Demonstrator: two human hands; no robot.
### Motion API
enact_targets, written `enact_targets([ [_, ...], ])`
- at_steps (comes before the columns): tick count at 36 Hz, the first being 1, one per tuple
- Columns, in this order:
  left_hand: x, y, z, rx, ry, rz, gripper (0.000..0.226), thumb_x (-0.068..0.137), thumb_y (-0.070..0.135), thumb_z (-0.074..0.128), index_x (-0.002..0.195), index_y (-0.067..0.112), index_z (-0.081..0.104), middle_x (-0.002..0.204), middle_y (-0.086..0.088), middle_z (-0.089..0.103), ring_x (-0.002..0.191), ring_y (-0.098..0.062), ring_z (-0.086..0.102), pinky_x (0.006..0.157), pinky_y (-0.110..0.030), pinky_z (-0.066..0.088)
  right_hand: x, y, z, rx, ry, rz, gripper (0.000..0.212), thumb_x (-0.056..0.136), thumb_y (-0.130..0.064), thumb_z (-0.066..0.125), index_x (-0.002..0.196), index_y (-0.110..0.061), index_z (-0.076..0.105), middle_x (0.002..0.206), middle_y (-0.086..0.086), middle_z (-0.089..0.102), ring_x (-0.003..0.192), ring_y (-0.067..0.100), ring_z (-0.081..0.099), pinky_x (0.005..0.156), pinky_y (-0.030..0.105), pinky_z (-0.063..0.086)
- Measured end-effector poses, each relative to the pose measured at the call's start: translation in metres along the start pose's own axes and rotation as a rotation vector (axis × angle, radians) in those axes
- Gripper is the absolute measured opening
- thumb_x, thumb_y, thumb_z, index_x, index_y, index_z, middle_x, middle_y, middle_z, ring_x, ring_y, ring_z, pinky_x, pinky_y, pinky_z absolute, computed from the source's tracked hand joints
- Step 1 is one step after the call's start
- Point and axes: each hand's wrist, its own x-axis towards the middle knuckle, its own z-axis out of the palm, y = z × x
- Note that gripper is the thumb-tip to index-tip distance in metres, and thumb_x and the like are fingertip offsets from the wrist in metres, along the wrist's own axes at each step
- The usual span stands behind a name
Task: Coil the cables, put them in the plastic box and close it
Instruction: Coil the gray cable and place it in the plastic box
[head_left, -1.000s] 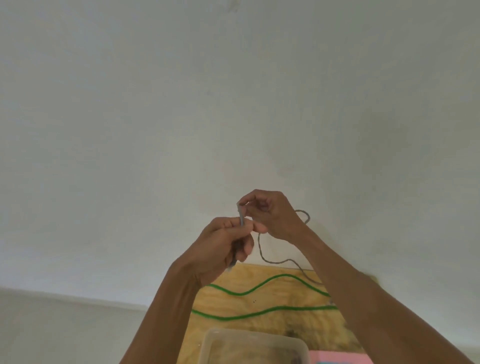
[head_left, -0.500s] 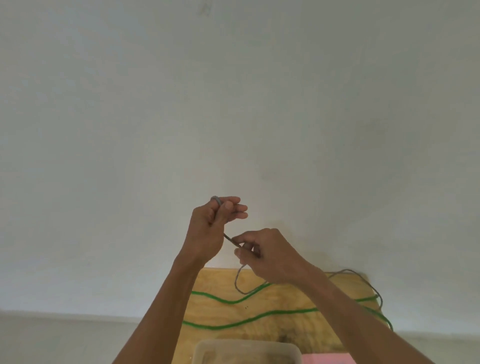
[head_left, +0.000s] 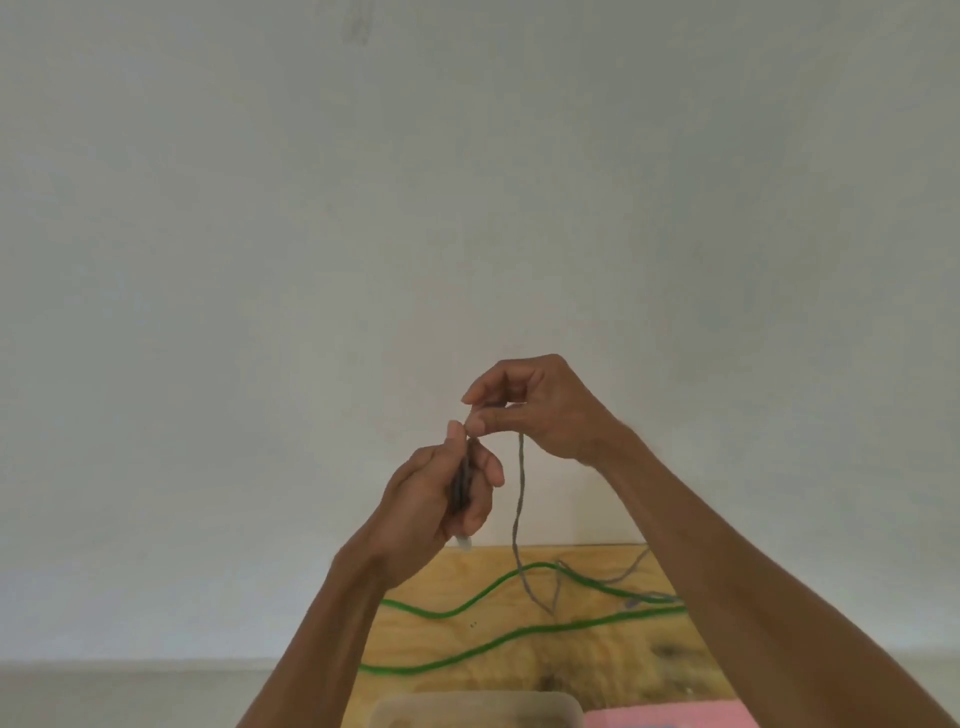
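My left hand is raised in front of the wall and closed around a small bundle of coiled grey cable, whose white end pokes out below the fist. Just above and to the right, my right hand pinches the same grey cable between thumb and fingers. The loose length hangs down from it and trails across the wooden board. A green cable lies uncoiled in long waves on the board. The clear plastic box shows only its far rim at the bottom edge.
A pink flat object lies right of the box at the bottom edge. A plain white wall fills most of the view behind the board. My right forearm hides the board's right part.
My right hand rose from below the left hand to above it, bringing another length of grey cable up to the bundle. My left hand dropped slightly and kept its hold.
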Motion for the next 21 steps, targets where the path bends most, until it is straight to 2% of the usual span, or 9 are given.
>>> enact_targets([
  [4, 0.003, 0.009, 0.008, -0.179, -0.102, 0.057, 0.042, 0.104, 0.037, 0.039, 0.086, 0.006, 0.062, 0.055, -0.01, 0.051, 0.051, -0.02, 0.042, 0.059, -0.036, 0.032, -0.009, 0.02, 0.019, 0.237, 0.003, 0.062, 0.011, 0.091, 0.0, 0.064, 0.094, -0.006, 0.072, 0.081, 0.005, 0.073, 0.075, 0.016, 0.069, 0.075, 0.036, 0.054],
  [5, 0.005, 0.01, 0.008, -0.193, -0.112, 0.079, 0.037, 0.102, 0.034, 0.041, 0.088, 0.006, 0.062, 0.057, -0.01, 0.053, 0.053, -0.02, 0.044, 0.061, -0.036, 0.034, -0.015, 0.025, 0.025, 0.281, -0.016, 0.076, 0.015, 0.092, -0.003, 0.061, 0.092, -0.011, 0.074, 0.075, 0.004, 0.073, 0.07, 0.015, 0.069, 0.073, 0.037, 0.054],
  [7, 0.01, 0.012, 0.005, -0.195, -0.119, 0.122, 0.03, 0.1, 0.029, 0.043, 0.093, 0.006, 0.061, 0.062, -0.01, 0.056, 0.057, -0.021, 0.047, 0.06, -0.034, 0.04, -0.027, 0.035, 0.038, 0.294, -0.026, 0.143, 0.034, 0.092, -0.006, 0.056, 0.074, -0.026, 0.075, 0.058, -0.002, 0.068, 0.056, 0.013, 0.065, 0.066, 0.036, 0.052],
  [9, 0.015, 0.017, -0.001, -0.168, -0.096, 0.151, 0.026, 0.1, 0.027, 0.045, 0.1, 0.006, 0.06, 0.068, -0.009, 0.058, 0.059, -0.021, 0.051, 0.051, -0.033, 0.044, -0.038, 0.047, 0.048, 0.19, 0.009, 0.206, 0.045, 0.098, -0.005, 0.054, 0.064, -0.028, 0.071, 0.061, -0.003, 0.065, 0.052, 0.014, 0.058, 0.062, 0.038, 0.051],
  [10, 0.018, 0.021, -0.005, -0.14, -0.065, 0.165, 0.024, 0.101, 0.026, 0.046, 0.102, 0.006, 0.059, 0.07, -0.008, 0.059, 0.059, -0.02, 0.053, 0.048, -0.034, 0.045, -0.043, 0.052, 0.052, 0.148, 0.013, 0.211, 0.038, 0.1, -0.012, 0.056, 0.07, -0.029, 0.073, 0.065, -0.001, 0.066, 0.051, 0.014, 0.054, 0.058, 0.035, 0.05],
  [12, 0.024, 0.027, -0.014, -0.039, 0.041, 0.211, 0.022, 0.1, 0.025, 0.049, 0.101, 0.006, 0.059, 0.073, -0.005, 0.063, 0.064, -0.018, 0.057, 0.055, -0.028, 0.049, -0.052, 0.056, 0.056, 0.088, 0.019, 0.21, 0.019, 0.099, -0.027, 0.059, 0.092, -0.027, 0.077, 0.069, 0.001, 0.066, 0.049, 0.014, 0.049, 0.05, 0.026, 0.045],
  [14, 0.028, 0.031, -0.024, 0.08, 0.109, 0.245, 0.022, 0.096, 0.022, 0.048, 0.1, 0.005, 0.061, 0.076, -0.003, 0.068, 0.069, -0.017, 0.063, 0.066, -0.024, 0.053, -0.058, 0.055, 0.054, 0.01, 0.049, 0.225, 0.02, 0.098, -0.03, 0.061, 0.105, -0.019, 0.076, 0.067, -0.002, 0.065, 0.049, 0.01, 0.048, 0.05, 0.022, 0.042],
  [18, 0.034, 0.024, -0.039, 0.315, 0.148, 0.232, 0.021, 0.102, 0.011, 0.046, 0.103, -0.003, 0.062, 0.086, -0.014, 0.072, 0.078, -0.026, 0.071, 0.078, -0.028, 0.056, -0.062, 0.043, 0.041, -0.233, 0.052, 0.152, 0.021, 0.095, -0.026, 0.065, 0.112, -0.019, 0.074, 0.068, -0.01, 0.066, 0.059, 0.009, 0.06, 0.062, 0.021, 0.048],
  [21, 0.036, 0.011, -0.039, 0.493, 0.123, 0.172, 0.024, 0.104, 0.009, 0.044, 0.102, -0.01, 0.058, 0.085, -0.016, 0.07, 0.078, -0.022, 0.071, 0.077, -0.028, 0.056, -0.056, 0.02, 0.027, -0.462, -0.026, 0.055, 0.023, 0.091, -0.019, 0.067, 0.114, -0.019, 0.074, 0.079, -0.013, 0.068, 0.052, 0.002, 0.054, 0.058, 0.011, 0.039],
])
